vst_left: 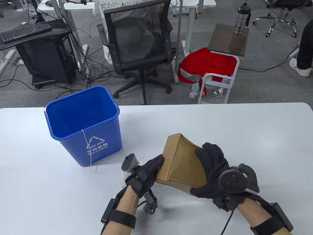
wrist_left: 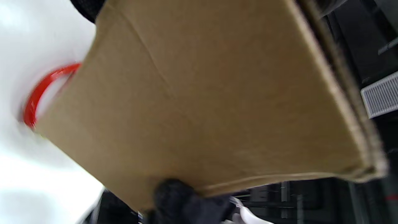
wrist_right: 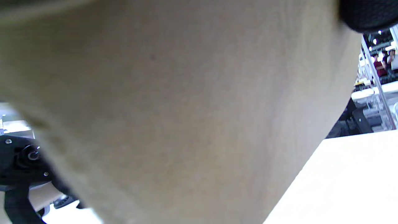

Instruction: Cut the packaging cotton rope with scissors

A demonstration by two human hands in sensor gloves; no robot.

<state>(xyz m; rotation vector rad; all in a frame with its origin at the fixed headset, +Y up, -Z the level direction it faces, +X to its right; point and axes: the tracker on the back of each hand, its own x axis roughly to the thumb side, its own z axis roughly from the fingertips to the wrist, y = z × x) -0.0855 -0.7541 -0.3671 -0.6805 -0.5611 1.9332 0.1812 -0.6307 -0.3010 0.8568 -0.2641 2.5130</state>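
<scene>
I have both hands on the box (vst_left: pixel 181 162), low centre of the table view, tilted and lifted off the surface (vst_left: pixel 244 137). My left hand (vst_left: pixel 146 173) grips its left edge; my right hand (vst_left: pixel 212 171) wraps over the right side with the fingers curled onto the cardboard. I see no rope on the faces of the box that show, and a length of white rope (vst_left: pixel 87 149) hangs over the near rim of the blue bin (vst_left: pixel 83 124) at left of centre, its end trailing on the surface. So I judge the cutting done and the box now being handled clear. The scissors do not show in the table view; the left wrist view has a blurred red loop (wrist_left: pixel 40 90) past the box's edge, possibly their handle. Nothing near blocks the hands.
</scene>
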